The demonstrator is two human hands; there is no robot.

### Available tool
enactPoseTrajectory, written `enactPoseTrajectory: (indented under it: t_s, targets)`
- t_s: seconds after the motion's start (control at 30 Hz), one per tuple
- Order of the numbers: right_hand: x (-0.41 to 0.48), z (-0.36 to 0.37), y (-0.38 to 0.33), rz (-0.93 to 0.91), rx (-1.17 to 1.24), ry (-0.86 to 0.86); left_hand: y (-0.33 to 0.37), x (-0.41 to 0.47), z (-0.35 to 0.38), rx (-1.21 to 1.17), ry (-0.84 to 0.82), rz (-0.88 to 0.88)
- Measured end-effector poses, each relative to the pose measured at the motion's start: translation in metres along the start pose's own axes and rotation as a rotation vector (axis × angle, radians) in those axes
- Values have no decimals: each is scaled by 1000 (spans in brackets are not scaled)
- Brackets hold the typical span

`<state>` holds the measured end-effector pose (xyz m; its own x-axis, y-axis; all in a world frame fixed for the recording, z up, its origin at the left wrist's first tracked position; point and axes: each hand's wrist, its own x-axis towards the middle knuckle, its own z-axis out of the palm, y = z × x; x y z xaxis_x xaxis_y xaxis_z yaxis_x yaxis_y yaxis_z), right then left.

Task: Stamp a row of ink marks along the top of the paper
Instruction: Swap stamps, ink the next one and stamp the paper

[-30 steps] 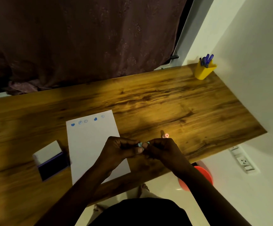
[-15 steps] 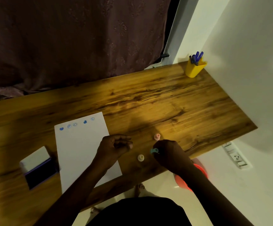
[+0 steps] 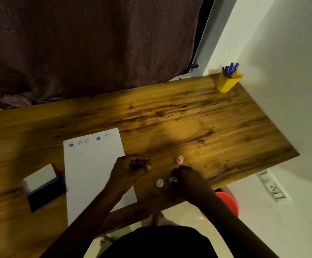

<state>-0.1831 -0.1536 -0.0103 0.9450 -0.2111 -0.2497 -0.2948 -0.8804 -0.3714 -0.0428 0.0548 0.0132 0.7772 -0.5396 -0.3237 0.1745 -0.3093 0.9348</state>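
A white paper (image 3: 93,175) lies on the wooden desk (image 3: 188,123), with several blue ink marks (image 3: 86,140) in a row along its top edge. My left hand (image 3: 131,167) hovers over the paper's right edge, fingers curled into a fist; anything inside it is hidden. My right hand (image 3: 186,181) is closed on a small teal stamp (image 3: 172,180), low over the desk near the front edge. A cream stamp (image 3: 159,183) stands just left of it. A pink stamp (image 3: 179,159) stands a little farther back. An open ink pad (image 3: 45,192) sits left of the paper.
A yellow cup with blue pens (image 3: 227,82) stands at the desk's far right corner by the white wall. A dark curtain (image 3: 88,45) hangs behind the desk. A red bucket (image 3: 227,202) sits on the floor below the front edge.
My hands, joined on the teal stamp a second ago, have come apart. The right hand carried the stamp down and right; a cream stamp now stands on the desk.
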Motion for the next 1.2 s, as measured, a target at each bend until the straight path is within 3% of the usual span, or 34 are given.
enactPoseTrajectory:
  t_s: [0.17, 0.37, 0.53, 0.63, 0.7, 0.83, 0.9, 1.2]
  targets:
    - [3, -13, 10, -5, 67, 15, 1, 0, -1, -11, 18, -17]
    - [32, -34, 21, 109, 20, 284, 2, -3, -4, -38, 46, -32]
    - [50, -25, 21, 184, 35, 176, 5, -7, -2, -37, 59, -22]
    - [55, -30, 12, 202, 138, 211, 5, -10, -4, -53, 67, -24]
    - [56, -39, -1, 188, 367, 214, 6, -12, -5, -88, 72, -22]
    - [49, -57, -46, 203, 1124, 8, 11, -20, -11, -175, 48, 4]
    - [47, -58, -67, 186, 1291, -103, 13, -23, -17, -212, 32, 28]
    - [54, -35, -136, 11, 1128, -217, -4, -49, -67, -267, 166, 80]
